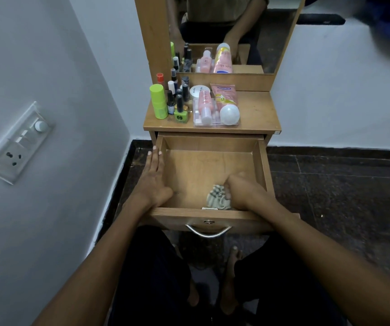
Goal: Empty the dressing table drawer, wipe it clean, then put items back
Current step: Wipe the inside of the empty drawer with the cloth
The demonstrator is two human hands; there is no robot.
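The wooden drawer (212,143) is pulled out and holds nothing but a crumpled grey-white cloth (217,198) in its front right corner. My right hand (243,188) is shut on that cloth, pressing it against the drawer floor. My left hand (154,175) lies flat along the drawer's left wall, fingers together, thumb inside the drawer. On the dressing table top (257,114) stand the taken-out items: a green can (158,101), several small nail polish bottles (177,100), a white jar (195,91), and a clear tray (215,123) with a pink bottle (205,104) and a pink tube (225,100).
A mirror (236,31) rises behind the table top. A grey wall with a switch panel (17,142) is close on the left. Dark stone floor (342,184) spreads to the right. The drawer's metal handle (208,231) hangs above my knees and bare feet (231,278).
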